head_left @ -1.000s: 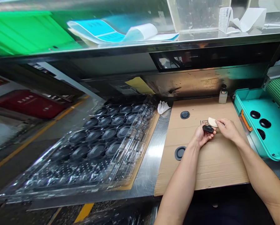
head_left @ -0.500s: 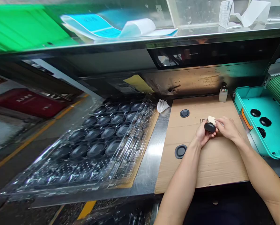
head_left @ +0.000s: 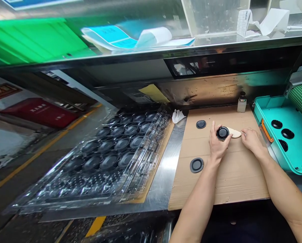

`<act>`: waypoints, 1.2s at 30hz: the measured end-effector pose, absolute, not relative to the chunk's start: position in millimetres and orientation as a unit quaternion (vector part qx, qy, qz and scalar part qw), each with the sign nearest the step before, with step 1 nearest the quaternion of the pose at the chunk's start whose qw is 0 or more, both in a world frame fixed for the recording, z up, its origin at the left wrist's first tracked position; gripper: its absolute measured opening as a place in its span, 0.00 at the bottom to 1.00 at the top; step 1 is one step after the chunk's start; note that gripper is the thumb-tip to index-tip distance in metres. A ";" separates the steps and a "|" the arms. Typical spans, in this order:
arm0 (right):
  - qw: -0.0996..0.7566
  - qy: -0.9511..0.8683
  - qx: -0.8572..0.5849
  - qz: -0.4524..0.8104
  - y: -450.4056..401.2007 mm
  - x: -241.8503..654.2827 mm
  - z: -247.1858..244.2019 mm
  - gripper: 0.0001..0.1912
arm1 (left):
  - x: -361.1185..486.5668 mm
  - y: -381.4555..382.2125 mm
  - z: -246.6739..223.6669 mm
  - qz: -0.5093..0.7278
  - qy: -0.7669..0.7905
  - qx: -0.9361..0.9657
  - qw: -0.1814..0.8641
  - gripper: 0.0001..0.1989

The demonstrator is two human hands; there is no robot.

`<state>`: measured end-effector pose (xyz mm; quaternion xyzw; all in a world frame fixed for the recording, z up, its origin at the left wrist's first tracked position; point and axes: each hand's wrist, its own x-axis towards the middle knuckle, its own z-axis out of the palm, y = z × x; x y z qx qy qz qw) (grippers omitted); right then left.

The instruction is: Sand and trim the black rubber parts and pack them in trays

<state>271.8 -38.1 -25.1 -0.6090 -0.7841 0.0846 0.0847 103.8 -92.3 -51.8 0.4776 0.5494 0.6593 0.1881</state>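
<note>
My left hand [head_left: 217, 144] is closed round a small black round part [head_left: 222, 133], its ringed face turned up towards me. A thin cream-coloured, half-moon-shaped piece [head_left: 234, 133] reaches from the part's right edge to my right hand [head_left: 253, 141], whose fingers pinch its far end. I cannot tell what the cream piece is made of. Both hands are just above a cardboard sheet [head_left: 232, 175]. On the cardboard, left of my hands, lie two flat black discs, one farther back [head_left: 201, 124] and one nearer [head_left: 197, 165].
Left stands a clear plastic tray [head_left: 138, 175] with rows of black round parts. A teal bin [head_left: 296, 162] at right holds three black parts. A small bottle [head_left: 242, 102] and crumpled white tissue [head_left: 178, 116] stand behind. A metal shelf edge [head_left: 151, 52] crosses above.
My left hand has turned the black part so its ringed face shows. My right hand has moved right, and more of the cream piece is visible between the hands. The view has shifted slightly.
</note>
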 end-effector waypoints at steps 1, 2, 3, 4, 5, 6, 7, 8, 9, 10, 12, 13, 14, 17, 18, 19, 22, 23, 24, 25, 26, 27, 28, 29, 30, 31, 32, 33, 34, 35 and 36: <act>0.085 -0.784 -0.609 0.083 -38.4 271.7 -24.5 0.18 | 104.9 -93.6 -53.3 0.640 0.557 0.510 0.145 0.51; 0.085 -0.785 -0.608 0.081 -38.5 271.6 -23.9 0.18 | 105.3 -94.7 -54.2 0.624 0.561 0.532 0.116 0.52; 0.086 -0.786 -0.608 0.079 -38.6 271.6 -23.3 0.18 | 105.4 -95.6 -54.6 0.612 0.564 0.546 0.095 0.52; 0.086 -0.786 -0.607 0.078 -38.6 271.8 -22.5 0.18 | 105.3 -96.1 -54.7 0.604 0.568 0.553 0.081 0.53; 0.086 -0.786 -0.607 0.078 -38.6 272.1 -21.5 0.18 | 105.2 -96.3 -54.6 0.599 0.572 0.556 0.074 0.53; 0.085 -0.784 -0.610 0.078 -38.5 272.6 -20.4 0.18 | 105.2 -96.3 -54.3 0.597 0.575 0.554 0.072 0.54; 0.084 -0.779 -0.617 0.076 -38.3 273.4 -19.2 0.18 | 105.4 -96.1 -54.0 0.598 0.577 0.551 0.073 0.54; 0.083 -0.771 -0.628 0.071 -38.0 274.4 -18.0 0.18 | 105.7 -95.7 -53.7 0.599 0.579 0.548 0.077 0.54; 0.081 -0.760 -0.642 0.063 -37.5 275.7 -16.8 0.18 | 106.0 -95.4 -53.5 0.601 0.580 0.544 0.082 0.54; 0.077 -0.748 -0.657 0.055 -37.0 277.1 -15.8 0.18 | 106.2 -95.1 -53.4 0.603 0.581 0.540 0.088 0.55; 0.061 -0.726 -0.683 0.042 -35.8 279.5 -14.5 0.18 | 106.3 -94.9 -53.7 0.606 0.581 0.534 0.099 0.55; 0.052 -0.722 -0.689 0.038 -35.3 280.2 -14.3 0.18 | 106.2 -95.0 -54.1 0.608 0.581 0.531 0.104 0.54; 0.044 -0.723 -0.689 0.037 -35.0 280.5 -14.4 0.18 | 106.1 -95.2 -54.5 0.609 0.581 0.529 0.108 0.54; 0.034 -0.738 -0.673 0.039 -35.1 279.2 -16.6 0.19 | 106.9 -94.8 -55.2 0.614 0.579 0.523 0.120 0.50; 0.036 -0.742 -0.668 0.038 -35.4 278.5 -17.9 0.19 | 107.7 -94.3 -54.6 0.618 0.575 0.520 0.129 0.48; 0.043 -0.748 -0.661 0.034 -35.7 277.8 -19.7 0.19 | 108.6 -93.7 -53.0 0.625 0.569 0.514 0.146 0.43; 0.104 -0.794 -0.599 0.008 -37.2 275.7 -26.9 0.21 | 108.5 -95.6 -41.4 0.650 0.547 0.471 0.236 0.22; 0.128 -0.816 -0.563 0.004 -37.9 274.6 -29.9 0.22 | 105.9 -99.4 -35.6 0.654 0.546 0.449 0.270 0.20; 0.143 -0.839 -0.526 0.005 -38.8 272.9 -33.0 0.24 | 101.2 -105.5 -29.6 0.653 0.550 0.426 0.299 0.22; 0.149 -0.857 -0.493 0.011 -40.0 270.7 -36.1 0.25 | 94.3 -114.2 -24.2 0.647 0.562 0.407 0.315 0.25; 0.143 -0.871 -0.469 0.020 -41.2 268.0 -39.0 0.26 | 85.2 -125.6 -20.0 0.637 0.583 0.395 0.314 0.27; 0.133 -0.879 -0.456 0.029 -42.6 264.7 -41.6 0.25 | 74.1 -139.1 -17.6 0.622 0.609 0.393 0.296 0.27; 0.120 -0.883 -0.452 0.037 -44.0 261.3 -43.6 0.24 | 61.6 -154.2 -17.5 0.599 0.640 0.401 0.266 0.26; 0.110 -0.883 -0.453 0.045 -45.5 257.8 -45.0 0.23 | 48.3 -170.1 -19.5 0.568 0.673 0.417 0.224 0.24; 0.102 -0.882 -0.457 0.052 -47.2 254.5 -45.7 0.22 | 34.9 -185.7 -23.5 0.524 0.705 0.440 0.187 0.21; 0.098 -0.880 -0.462 0.057 -49.3 251.5 -45.7 0.21 | 22.2 -200.0 -28.9 0.473 0.735 0.460 0.159 0.19; 0.096 -0.878 -0.466 0.061 -51.9 248.8 -45.2 0.20 | 10.9 -212.3 -35.1 0.418 0.762 0.475 0.135 0.17; 0.095 -0.875 -0.470 0.064 -55.1 246.3 -44.4 0.19 | 1.7 -221.9 -41.3 0.364 0.785 0.487 0.119 0.16; 0.095 -0.873 -0.474 0.067 -58.8 243.6 -43.7 0.18 | -5.3 -228.5 -47.0 0.310 0.803 0.498 0.106 0.15; 0.093 -0.871 -0.477 0.072 -62.6 240.6 -43.4 0.17 | -9.8 -232.2 -51.7 0.262 0.817 0.505 0.094 0.16; 0.097 -0.866 -0.485 0.079 -65.8 237.1 -44.0 0.16 | -12.3 -233.5 -55.1 0.222 0.830 0.505 0.076 0.17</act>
